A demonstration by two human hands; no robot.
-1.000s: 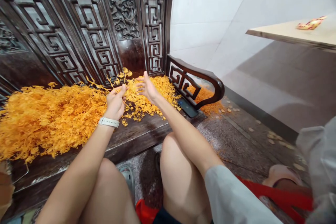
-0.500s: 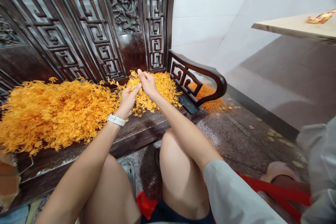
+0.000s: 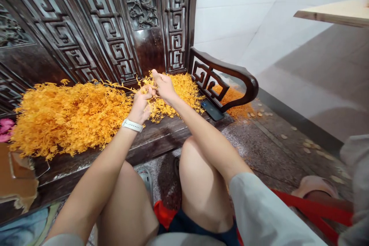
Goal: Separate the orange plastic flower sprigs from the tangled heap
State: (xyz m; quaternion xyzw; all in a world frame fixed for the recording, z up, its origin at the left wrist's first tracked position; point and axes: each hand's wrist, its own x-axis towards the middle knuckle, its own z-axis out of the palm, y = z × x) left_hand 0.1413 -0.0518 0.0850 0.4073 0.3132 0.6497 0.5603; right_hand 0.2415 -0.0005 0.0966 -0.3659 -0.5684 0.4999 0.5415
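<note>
A large heap of curly orange plastic-looking flower pieces (image 3: 72, 119) lies on the dark wooden bench seat. A smaller orange heap (image 3: 187, 88) sits at its right end, behind my hands. My left hand (image 3: 141, 103), with a pale watch on the wrist, is closed on a strand of orange flower pieces (image 3: 123, 85) that trails left over the big heap. Close against it, my right hand (image 3: 164, 87) is closed too, thumb up, with orange pieces (image 3: 147, 80) at its fingertips. The fingers partly hide what they grip.
A dark phone (image 3: 212, 110) lies by the carved armrest (image 3: 250, 84). More orange bits (image 3: 236, 103) are on the floor beyond it. Torn cardboard (image 3: 20, 180) and a pink item (image 3: 5, 128) are at left. A board edge (image 3: 331, 17) juts in at upper right; another person's sleeve (image 3: 360, 169) is at right.
An orange strand now stretches left from my left hand, and more orange pieces show between my hands. The view has shifted slightly left, bringing in the pink item and more cardboard.
</note>
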